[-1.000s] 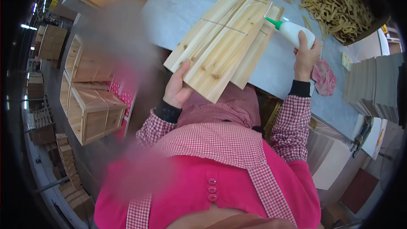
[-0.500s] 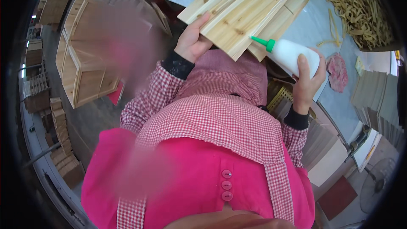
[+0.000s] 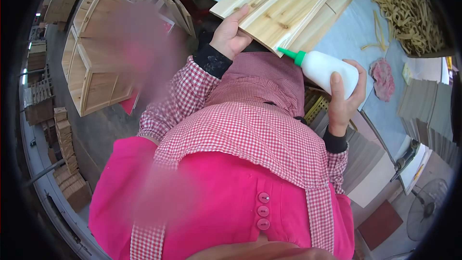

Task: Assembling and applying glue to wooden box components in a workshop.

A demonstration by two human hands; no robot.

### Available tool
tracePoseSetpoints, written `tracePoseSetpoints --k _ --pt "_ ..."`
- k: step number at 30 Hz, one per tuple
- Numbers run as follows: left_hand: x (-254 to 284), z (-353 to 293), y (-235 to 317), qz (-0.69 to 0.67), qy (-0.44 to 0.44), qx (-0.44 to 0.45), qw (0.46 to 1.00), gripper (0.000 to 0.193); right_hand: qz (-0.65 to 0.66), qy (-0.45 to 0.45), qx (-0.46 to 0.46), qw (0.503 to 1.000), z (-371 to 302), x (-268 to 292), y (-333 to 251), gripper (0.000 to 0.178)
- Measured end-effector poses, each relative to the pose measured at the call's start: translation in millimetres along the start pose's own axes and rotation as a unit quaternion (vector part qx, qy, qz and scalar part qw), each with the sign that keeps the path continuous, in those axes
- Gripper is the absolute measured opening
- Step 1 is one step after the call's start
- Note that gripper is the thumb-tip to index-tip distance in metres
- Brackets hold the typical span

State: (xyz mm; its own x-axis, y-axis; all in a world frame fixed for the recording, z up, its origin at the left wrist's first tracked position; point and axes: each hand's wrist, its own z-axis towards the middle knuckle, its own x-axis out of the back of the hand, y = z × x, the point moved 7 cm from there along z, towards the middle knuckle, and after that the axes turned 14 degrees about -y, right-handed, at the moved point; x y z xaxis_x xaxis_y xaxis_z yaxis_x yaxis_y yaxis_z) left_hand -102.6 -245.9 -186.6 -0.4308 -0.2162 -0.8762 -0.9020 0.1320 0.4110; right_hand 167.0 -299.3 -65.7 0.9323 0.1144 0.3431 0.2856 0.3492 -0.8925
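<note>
A workshop floor, grey and dusty, with a pale blue-grey bench (image 3: 346, 33) running across the top and open wooden crates (image 3: 91, 62) stacked off to the far side of the left hand. Part of that area is smeared by a blur, so the details there are lost.

Left hand (image 3: 231, 36) first: its grip is closed on the near edge of a slatted wood panel (image 3: 284, 5), thumb on top and fingers hidden underneath. The panel is light pine, smooth, knotty, built of long flat boards with a thin line across them; its far end is cut off by the picture's top edge. It lies partly on the bench, its near corner overhanging toward the person.

Right hand (image 3: 344, 98) now: its grip is wrapped round a white plastic glue bottle (image 3: 327, 70), rounded and matte, with a green conical nozzle pointing at the panel's near corner, just short of it or touching; I cannot tell which.

Beyond the right hand, a tangle of tan rubber-band-like strips (image 3: 409, 17) fills a dark tray, and a crumpled pink rag (image 3: 382, 77) lies on the bench just beside the bottle. Grey flat sheets (image 3: 423, 115) stack outward of that hand. The person's pink checked sleeves hide both wrists.
</note>
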Motion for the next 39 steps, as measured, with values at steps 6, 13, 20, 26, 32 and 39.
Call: tracePoseSetpoints --k 6,13,20,26,32,39 --pt "-2 4 10 0.001 -0.108 0.01 0.994 0.041 -0.034 0.002 0.054 0.998 5 2 6 0.033" --pt "12 -17 15 0.018 -0.058 0.022 0.998 0.041 0.229 0.217 0.0 0.949 57 35 56 0.037" --pt "9 -14 13 0.009 -0.029 0.038 0.999 0.042 0.136 0.262 -0.053 0.954 145 59 107 0.041" --pt "15 -6 12 0.009 -0.006 0.053 0.999 0.042 0.02 0.268 0.002 0.963 168 64 120 0.036" --pt "16 -10 13 0.004 0.001 0.045 0.999 0.042 0.085 0.226 -0.031 0.97 165 63 102 0.036" --pt "-7 -9 12 0.022 -0.036 0.031 0.999 0.046 0.084 0.162 -0.069 0.981 172 75 108 0.03"
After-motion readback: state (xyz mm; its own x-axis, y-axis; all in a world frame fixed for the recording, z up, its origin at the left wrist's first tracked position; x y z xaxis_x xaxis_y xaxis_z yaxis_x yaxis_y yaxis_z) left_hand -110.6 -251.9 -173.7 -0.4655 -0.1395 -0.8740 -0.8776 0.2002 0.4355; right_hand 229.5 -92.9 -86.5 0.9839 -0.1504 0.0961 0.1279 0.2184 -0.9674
